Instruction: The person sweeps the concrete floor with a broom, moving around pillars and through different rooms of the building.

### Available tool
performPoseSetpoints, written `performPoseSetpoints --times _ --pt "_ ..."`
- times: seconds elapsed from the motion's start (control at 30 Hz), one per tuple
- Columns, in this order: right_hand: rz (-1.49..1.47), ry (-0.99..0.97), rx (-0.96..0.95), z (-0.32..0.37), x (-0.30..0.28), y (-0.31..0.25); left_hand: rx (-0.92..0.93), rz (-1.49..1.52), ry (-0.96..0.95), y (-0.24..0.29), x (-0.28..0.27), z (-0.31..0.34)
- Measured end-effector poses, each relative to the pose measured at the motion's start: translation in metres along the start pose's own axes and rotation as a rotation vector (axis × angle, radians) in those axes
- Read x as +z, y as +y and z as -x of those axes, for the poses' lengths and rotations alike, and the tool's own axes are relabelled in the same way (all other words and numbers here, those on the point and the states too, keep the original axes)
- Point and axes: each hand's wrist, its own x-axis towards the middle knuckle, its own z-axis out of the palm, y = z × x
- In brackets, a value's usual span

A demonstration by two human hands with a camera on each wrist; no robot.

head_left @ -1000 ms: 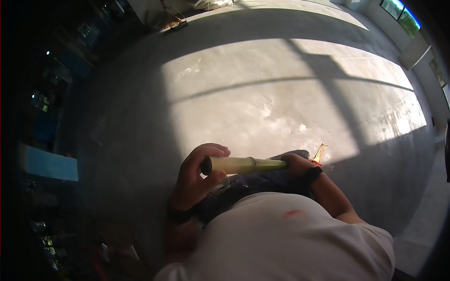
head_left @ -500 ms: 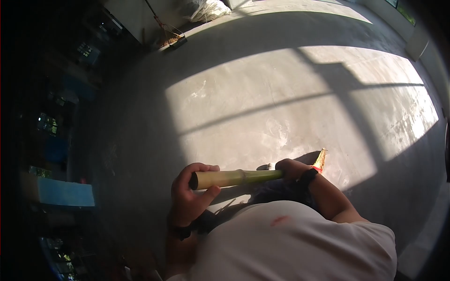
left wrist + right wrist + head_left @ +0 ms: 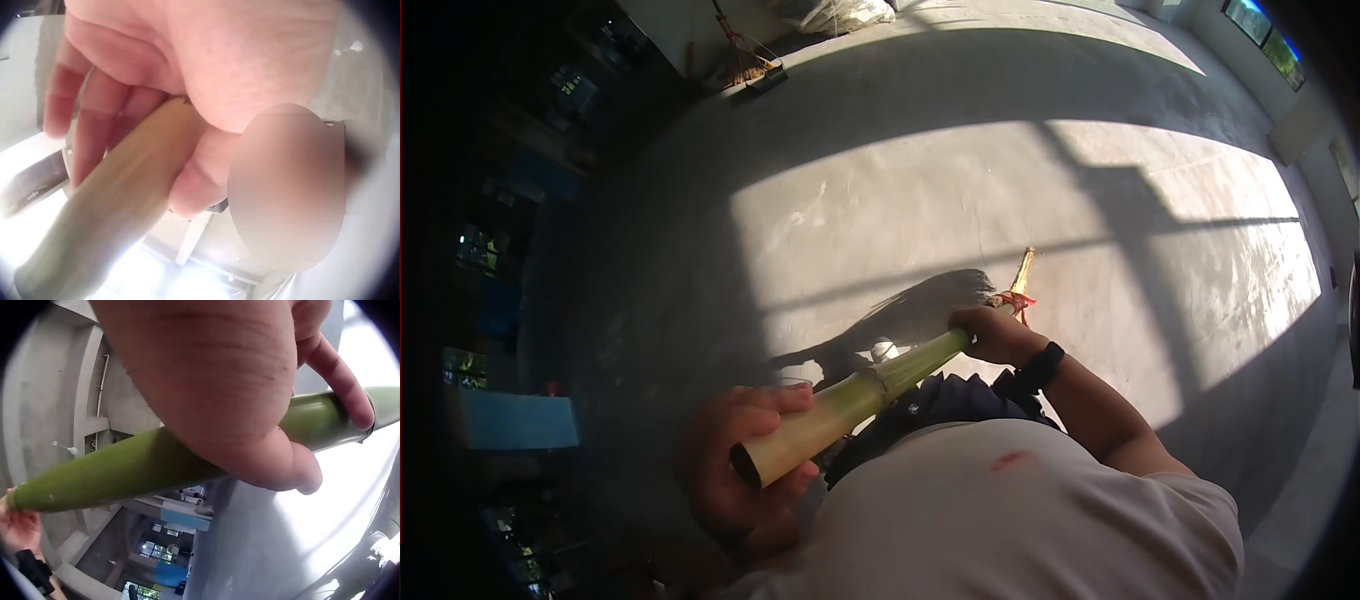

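A green and pale bamboo tube [image 3: 820,420] slants across the front of the body, its dark, hollow-looking cut end at the lower left. My left hand [image 3: 745,455] curls round that end, with fingers above and thumb below; in the left wrist view the thumb and fingers flank the pale bamboo [image 3: 125,181]. Around the narrower green end, my right hand [image 3: 997,335] is closed. The right wrist view has the right hand [image 3: 231,400] over the green bamboo [image 3: 119,472], thumb and one finger against it. Just beyond this hand is a straw-coloured tip [image 3: 1025,268] with red ties [image 3: 1015,300].
Grey floor [image 3: 920,210] carries a bright sunlit patch and a dark shadow. A small white round object [image 3: 884,350] shows behind the bamboo. At the back are a broom and dustpan [image 3: 755,75] and a plastic-wrapped bundle [image 3: 840,14]. A blue panel [image 3: 520,420] is at the left.
The bamboo has swung from nearly level to a slant. My left hand has moved left and down with its cut end; my right hand and the straw-coloured tip have shifted up and left.
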Motion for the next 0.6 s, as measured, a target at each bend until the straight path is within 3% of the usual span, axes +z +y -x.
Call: performPoseSetpoints --times 0.13,0.27,0.4,0.5,0.6 --pt "0.134 -0.125 0.108 -0.06 -0.009 0.04 -0.177 0.026 -0.065 -0.101 -0.02 -0.015" --pt "0.117 -0.19 0.208 -0.142 -0.008 0.062 -0.188 0.047 -0.066 -0.178 -0.052 -0.057" --pt "0.105 -0.179 0.094 -0.251 -0.019 0.057 -0.247 0.05 0.005 -0.23 -0.11 -0.121" --pt "0.185 -0.149 0.108 -0.323 -0.033 0.022 -0.137 0.012 0.037 -0.248 -0.146 -0.155" --pt "-0.011 -0.071 0.082 -0.371 -0.039 0.027 0.028 -0.12 0.003 -0.243 -0.172 -0.193"
